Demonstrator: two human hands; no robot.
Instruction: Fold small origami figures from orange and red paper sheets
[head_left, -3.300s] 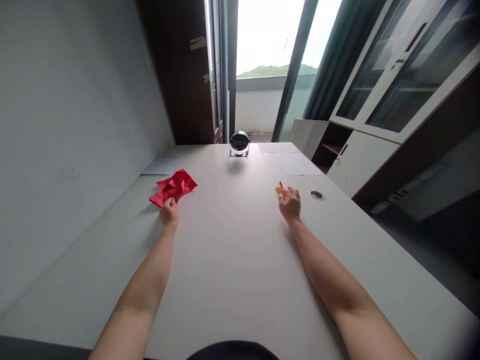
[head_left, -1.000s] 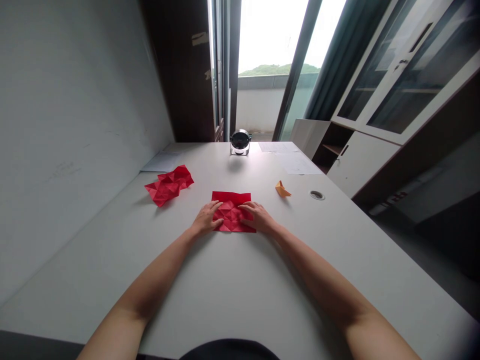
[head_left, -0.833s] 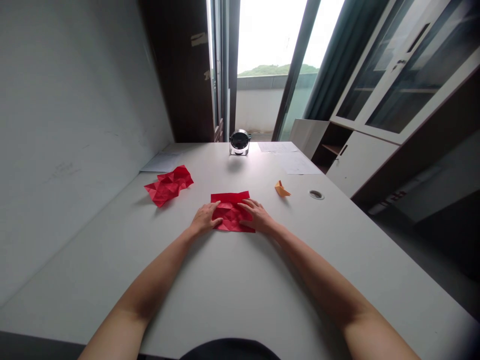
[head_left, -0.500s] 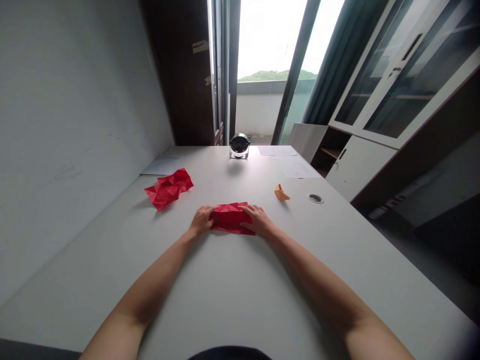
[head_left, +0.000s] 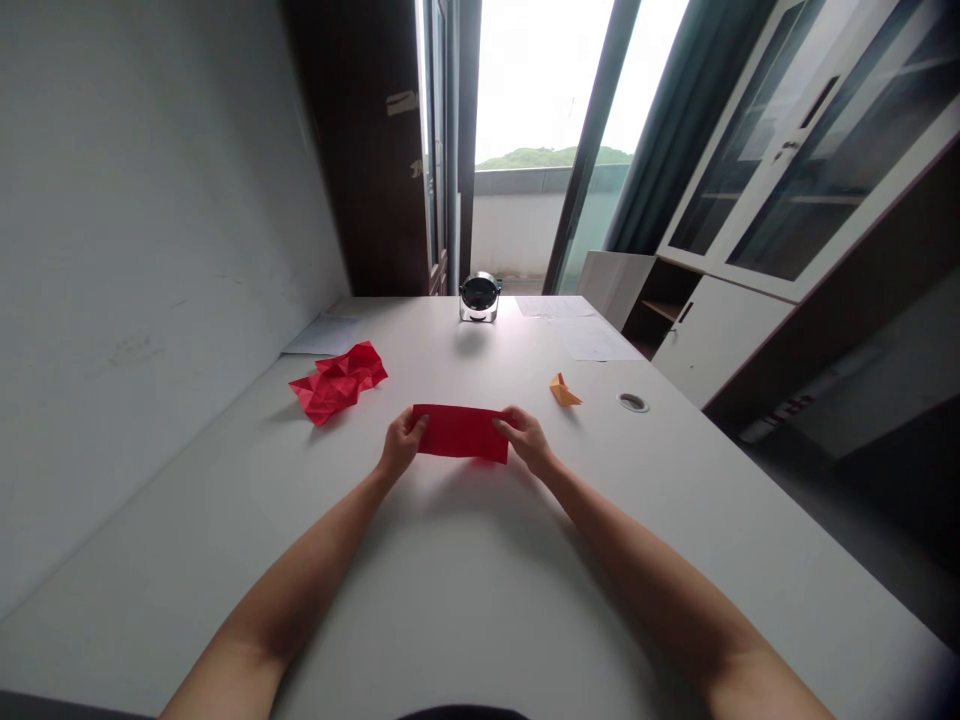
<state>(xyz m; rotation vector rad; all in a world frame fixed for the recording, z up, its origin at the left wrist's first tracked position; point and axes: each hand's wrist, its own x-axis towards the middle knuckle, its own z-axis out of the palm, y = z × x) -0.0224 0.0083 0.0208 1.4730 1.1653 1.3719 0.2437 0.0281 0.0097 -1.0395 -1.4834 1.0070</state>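
A red creased paper sheet (head_left: pixel 460 432) is held up a little above the white table (head_left: pixel 465 580), folded to a flat strip facing me. My left hand (head_left: pixel 402 446) pinches its left edge and my right hand (head_left: pixel 528 440) pinches its right edge, both with fingers closed on the paper. A second crumpled red paper (head_left: pixel 339 380) lies on the table to the left, apart from both hands.
A small orange folded paper (head_left: pixel 563 391) lies right of my right hand. A round black and silver device (head_left: pixel 479 297) stands at the table's far edge. White sheets (head_left: pixel 597 340) lie at the back. A cable hole (head_left: pixel 633 402) is at right; a wall runs along the left.
The red sheet lay flat under my spread fingers; its far half came over toward me, and both hands now pinch its ends and lift it off the table.
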